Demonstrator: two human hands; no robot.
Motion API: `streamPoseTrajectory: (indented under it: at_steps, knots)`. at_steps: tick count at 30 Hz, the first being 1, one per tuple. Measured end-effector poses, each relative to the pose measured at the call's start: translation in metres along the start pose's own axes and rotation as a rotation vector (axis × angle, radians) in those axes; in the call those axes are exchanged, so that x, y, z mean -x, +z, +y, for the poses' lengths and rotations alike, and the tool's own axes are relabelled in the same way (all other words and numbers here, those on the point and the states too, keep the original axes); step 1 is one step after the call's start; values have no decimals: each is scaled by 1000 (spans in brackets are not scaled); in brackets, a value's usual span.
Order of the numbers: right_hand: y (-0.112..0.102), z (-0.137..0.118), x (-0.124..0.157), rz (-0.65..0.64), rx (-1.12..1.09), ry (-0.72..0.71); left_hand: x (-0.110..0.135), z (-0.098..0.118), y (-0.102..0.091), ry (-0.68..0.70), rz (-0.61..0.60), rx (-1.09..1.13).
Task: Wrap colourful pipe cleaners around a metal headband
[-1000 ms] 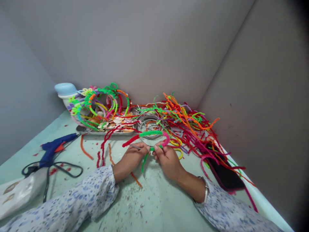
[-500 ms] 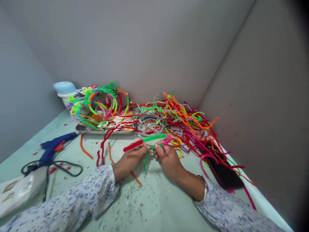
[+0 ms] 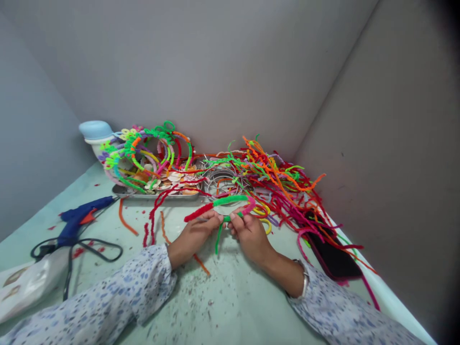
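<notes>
Between my hands is a headband hoop (image 3: pixel 230 200) wrapped in red, green and pink pipe cleaner, its curve facing away from me. My left hand (image 3: pixel 197 237) pinches the near side of the hoop, where a bare stretch of band shows by the fingers. Close beside it my right hand (image 3: pixel 249 238) is closed on the same near side, at the green wrapping. A loose green pipe cleaner end (image 3: pixel 218 239) hangs down between the two hands. Some fingertips are hidden behind the hoop and thumbs.
Finished colourful headbands (image 3: pixel 168 148) stand on a metal tray (image 3: pixel 154 196) of small discs. Bare wire hoops (image 3: pixel 221 179) lie beside a heap of pipe cleaners (image 3: pixel 276 167). A blue glue gun (image 3: pixel 74 220) with its cord lies left; a phone (image 3: pixel 334 258) lies right.
The hoop has tilted slightly, its far curve rising a little and its opening showing wider. Both hands keep their hold in nearly the same place.
</notes>
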State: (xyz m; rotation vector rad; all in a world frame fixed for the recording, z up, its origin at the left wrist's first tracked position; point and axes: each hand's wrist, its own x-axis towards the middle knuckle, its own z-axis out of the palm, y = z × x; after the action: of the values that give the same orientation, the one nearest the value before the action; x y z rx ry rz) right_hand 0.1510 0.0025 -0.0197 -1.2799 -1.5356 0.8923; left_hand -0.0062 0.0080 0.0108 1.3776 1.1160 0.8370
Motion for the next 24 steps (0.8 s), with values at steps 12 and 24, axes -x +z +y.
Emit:
streamPoseTrajectory:
  at_steps: [12,24]
  knots:
    - [0,-3,0,11,31,28,2,7,5,-15,69,6]
    - [-1,-3,1,-41,41,-51,1,4,1,-28,69,-74]
